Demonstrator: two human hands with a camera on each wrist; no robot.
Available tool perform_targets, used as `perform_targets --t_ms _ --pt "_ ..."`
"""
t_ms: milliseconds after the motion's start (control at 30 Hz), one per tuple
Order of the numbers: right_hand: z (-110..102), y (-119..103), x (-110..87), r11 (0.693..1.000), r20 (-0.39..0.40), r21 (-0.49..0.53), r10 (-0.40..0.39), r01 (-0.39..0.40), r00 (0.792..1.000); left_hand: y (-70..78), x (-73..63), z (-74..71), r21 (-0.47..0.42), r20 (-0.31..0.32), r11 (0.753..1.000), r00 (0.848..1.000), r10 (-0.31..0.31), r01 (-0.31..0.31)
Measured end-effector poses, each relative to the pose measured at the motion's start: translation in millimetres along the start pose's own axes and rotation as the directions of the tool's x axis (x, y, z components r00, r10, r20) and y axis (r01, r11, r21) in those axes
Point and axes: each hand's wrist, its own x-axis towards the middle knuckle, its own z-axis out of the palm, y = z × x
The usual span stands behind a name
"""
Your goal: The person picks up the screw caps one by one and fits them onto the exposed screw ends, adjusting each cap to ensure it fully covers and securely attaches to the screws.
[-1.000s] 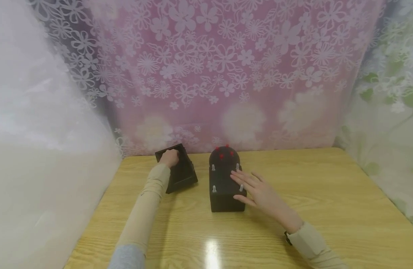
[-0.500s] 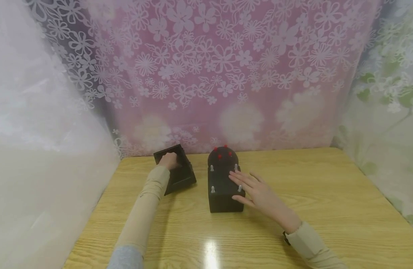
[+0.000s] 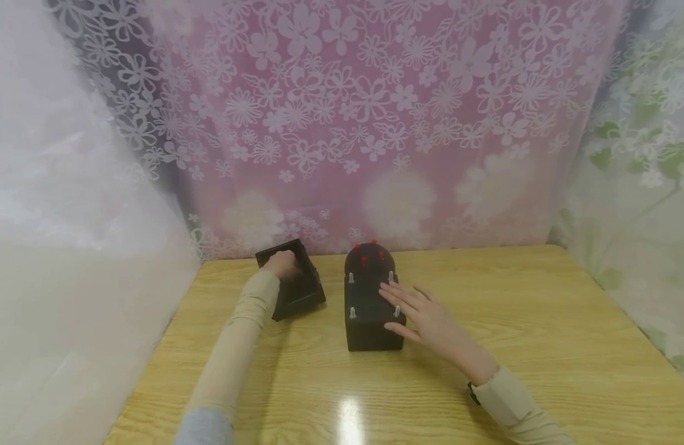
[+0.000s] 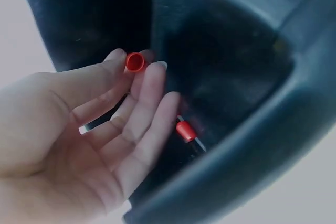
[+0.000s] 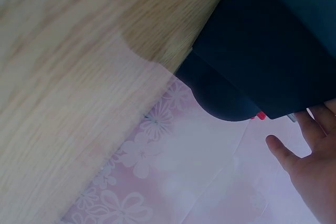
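Note:
My left hand reaches into a tilted black bin. In the left wrist view, its thumb and index finger pinch a small red hollow-ended crimp terminal. Another red-sleeved piece with a thin metal pin lies inside the bin, beyond the fingertips. On the right, a black block stands on the table, with several silvery posts on its top. My right hand rests its spread, straight fingers at the block's right side and top edge, gripping nothing.
A rounded black part with several red pieces on it sits at the block's far end. The wooden table meets a pink flowered curtain at the back. Pale sheets hang at both sides.
The left hand shifts slightly within the bin, its fingers blurred in the head view. The right hand and the block hold their places.

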Motion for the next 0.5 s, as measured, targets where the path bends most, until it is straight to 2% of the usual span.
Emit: perform_targets --t_ms 133,267,367,500 --pt "1.9 1.0 0.4 1.0 -0.014 -0.001 -0.013 0.013 1.0 1.9 -12.0 -12.6 -0.036 0.037 0.999 0.999 0.016 -0.015" --pt "1.4 1.5 1.5 1.0 -0.012 0.002 -0.01 0.01 1.0 -0.5 -16.3 -20.1 -0.089 0.074 0.995 0.997 0.04 -0.033" --pt "0.0 0.8 2.2 1.0 -0.01 0.003 -0.008 0.008 1.0 -1.8 -19.6 -23.2 -0.171 0.115 0.985 0.992 0.058 -0.038" --pt "-0.5 -0.5 1.6 1.0 -0.007 0.002 -0.008 0.008 1.0 2.4 -33.2 -27.8 -0.257 0.15 0.965 0.985 0.088 -0.047"
